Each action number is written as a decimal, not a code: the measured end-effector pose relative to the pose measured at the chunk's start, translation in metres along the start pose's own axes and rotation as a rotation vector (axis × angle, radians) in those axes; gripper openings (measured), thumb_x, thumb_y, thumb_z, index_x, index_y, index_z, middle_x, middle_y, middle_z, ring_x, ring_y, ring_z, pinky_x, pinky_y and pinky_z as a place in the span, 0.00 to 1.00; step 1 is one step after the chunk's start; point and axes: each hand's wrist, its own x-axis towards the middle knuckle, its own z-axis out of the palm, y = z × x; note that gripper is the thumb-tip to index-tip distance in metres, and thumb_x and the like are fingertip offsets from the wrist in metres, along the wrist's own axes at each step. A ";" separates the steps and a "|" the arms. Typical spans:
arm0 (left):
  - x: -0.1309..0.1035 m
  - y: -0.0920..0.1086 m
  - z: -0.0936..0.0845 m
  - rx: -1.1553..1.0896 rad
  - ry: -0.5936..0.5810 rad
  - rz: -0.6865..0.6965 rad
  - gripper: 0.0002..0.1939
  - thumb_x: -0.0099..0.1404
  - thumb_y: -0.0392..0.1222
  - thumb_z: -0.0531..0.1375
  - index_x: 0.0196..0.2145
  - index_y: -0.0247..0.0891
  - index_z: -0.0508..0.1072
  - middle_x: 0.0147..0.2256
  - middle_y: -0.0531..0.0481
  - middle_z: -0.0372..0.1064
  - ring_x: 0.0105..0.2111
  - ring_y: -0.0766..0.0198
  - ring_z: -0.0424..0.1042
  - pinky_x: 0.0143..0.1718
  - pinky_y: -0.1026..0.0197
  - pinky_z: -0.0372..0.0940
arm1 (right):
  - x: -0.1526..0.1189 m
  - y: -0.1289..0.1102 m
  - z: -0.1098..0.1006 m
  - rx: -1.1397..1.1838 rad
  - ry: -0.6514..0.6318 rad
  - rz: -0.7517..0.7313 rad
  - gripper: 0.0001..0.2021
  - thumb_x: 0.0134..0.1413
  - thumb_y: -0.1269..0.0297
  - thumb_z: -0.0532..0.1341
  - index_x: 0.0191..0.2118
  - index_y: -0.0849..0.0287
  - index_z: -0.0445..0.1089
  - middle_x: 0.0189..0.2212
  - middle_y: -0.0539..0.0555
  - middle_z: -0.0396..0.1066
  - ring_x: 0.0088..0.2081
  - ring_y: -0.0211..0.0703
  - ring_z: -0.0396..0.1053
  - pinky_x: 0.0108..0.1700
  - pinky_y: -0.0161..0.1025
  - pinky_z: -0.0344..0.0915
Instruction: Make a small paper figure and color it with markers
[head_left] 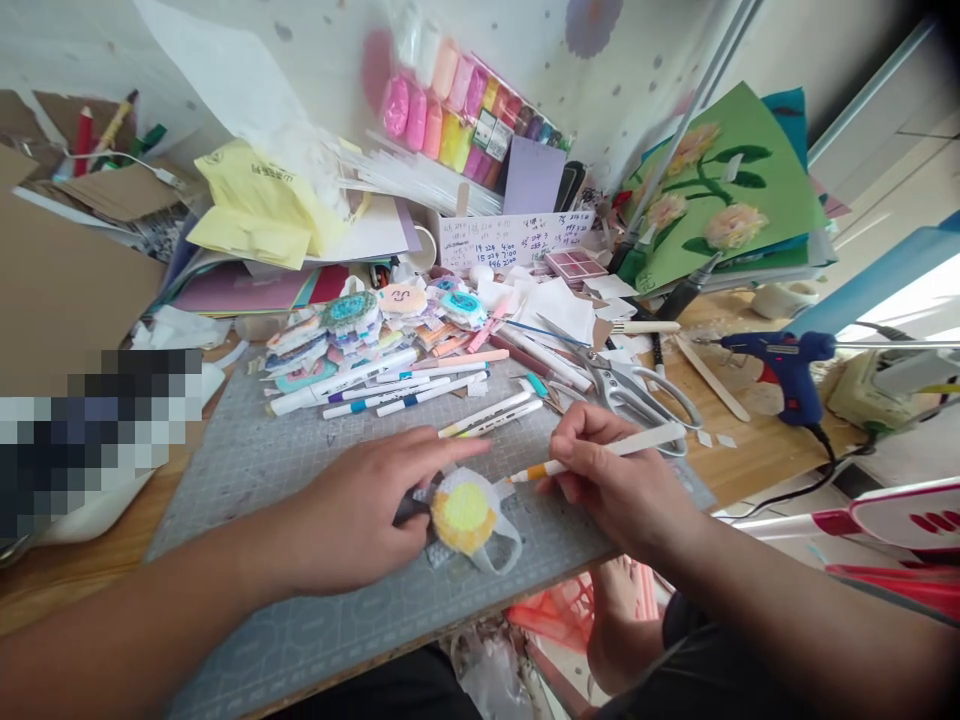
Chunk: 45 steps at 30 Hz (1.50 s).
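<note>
My right hand point(619, 480) grips a white marker with an orange tip point(637, 440), its point close to a whitish strip at the edge of a small round piece point(466, 508). That piece has a yellow centre, an orange-yellow ring and a pale, translucent border with a loop on its lower right. My left hand point(375, 505) holds the piece at its left side, index finger stretched out above it and thumb at its edge. Something dark shows between that thumb and finger; I cannot make out what. Both hands are over a grey cutting mat point(300, 620).
Several markers point(405, 395) lie behind my hands, near stacked coloured paper pieces point(349, 315). Scissors point(630, 385) rest to their right. Farther right are a blue glue gun point(787, 365) and a wooden stick point(712, 380). A pixelated area covers the left side.
</note>
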 end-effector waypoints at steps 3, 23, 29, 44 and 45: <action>-0.002 0.002 0.001 -0.063 0.018 -0.075 0.38 0.51 0.33 0.57 0.60 0.49 0.58 0.33 0.54 0.63 0.31 0.61 0.67 0.34 0.60 0.64 | -0.004 -0.001 0.001 -0.095 -0.016 -0.076 0.08 0.48 0.67 0.66 0.25 0.58 0.66 0.17 0.44 0.66 0.22 0.32 0.61 0.27 0.30 0.58; -0.001 0.014 0.017 0.093 0.087 -0.082 0.24 0.51 0.42 0.62 0.47 0.43 0.66 0.47 0.47 0.68 0.48 0.48 0.67 0.49 0.47 0.61 | -0.009 -0.005 0.014 -0.335 -0.074 0.012 0.11 0.46 0.65 0.65 0.23 0.58 0.61 0.18 0.45 0.60 0.21 0.32 0.53 0.22 0.31 0.50; -0.002 0.015 0.015 0.092 0.068 -0.083 0.24 0.51 0.43 0.62 0.47 0.42 0.67 0.46 0.46 0.67 0.47 0.48 0.67 0.48 0.47 0.62 | -0.008 -0.006 0.013 -0.363 -0.089 0.036 0.11 0.45 0.65 0.65 0.22 0.58 0.61 0.18 0.45 0.60 0.21 0.32 0.53 0.22 0.31 0.50; -0.001 0.014 0.018 0.099 0.095 -0.067 0.23 0.51 0.41 0.61 0.46 0.43 0.67 0.45 0.47 0.68 0.47 0.48 0.68 0.49 0.48 0.62 | -0.008 -0.005 0.013 -0.357 -0.067 0.004 0.10 0.45 0.65 0.64 0.22 0.58 0.61 0.18 0.45 0.61 0.21 0.33 0.54 0.22 0.32 0.50; -0.001 0.013 0.018 0.101 0.100 -0.068 0.23 0.51 0.41 0.61 0.46 0.43 0.67 0.45 0.47 0.68 0.47 0.48 0.68 0.49 0.48 0.62 | -0.008 -0.006 0.013 -0.360 -0.047 -0.006 0.10 0.45 0.66 0.64 0.22 0.58 0.61 0.18 0.45 0.61 0.21 0.33 0.54 0.23 0.32 0.50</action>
